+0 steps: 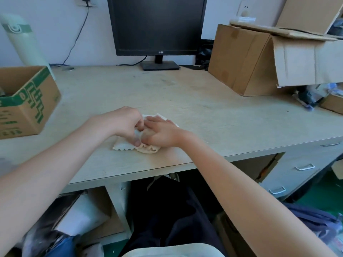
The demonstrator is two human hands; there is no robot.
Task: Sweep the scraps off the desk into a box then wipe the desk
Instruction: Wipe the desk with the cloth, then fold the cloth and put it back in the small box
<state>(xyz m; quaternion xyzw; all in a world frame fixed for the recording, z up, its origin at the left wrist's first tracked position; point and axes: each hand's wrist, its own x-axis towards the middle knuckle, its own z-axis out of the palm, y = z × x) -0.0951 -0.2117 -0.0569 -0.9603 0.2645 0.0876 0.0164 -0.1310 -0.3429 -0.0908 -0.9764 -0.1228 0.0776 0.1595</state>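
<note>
Pale wood-grain desk fills the middle of the view, set against a white wall, with a dark monitor standing on its base at the far edge. Near the front edge lies a crumpled cream cloth with a scalloped hem, and both hands meet on top of it. The left hand has its fingers curled down into the cloth and its thumb pressed on the near part, pinching a fold. The right hand lies flatter over the cloth's right side, fingers fairly straight and pointing left, touching the left hand's fingers. An open cardboard box with green print sits at the desk's left end, well apart from the cloth; what it holds is hard to tell. Behind it stands a pale green flask. Plain brown cartons are stacked at the right end. A small dark speck lies on the desk near them. White drawers sit under the desk's right side
</note>
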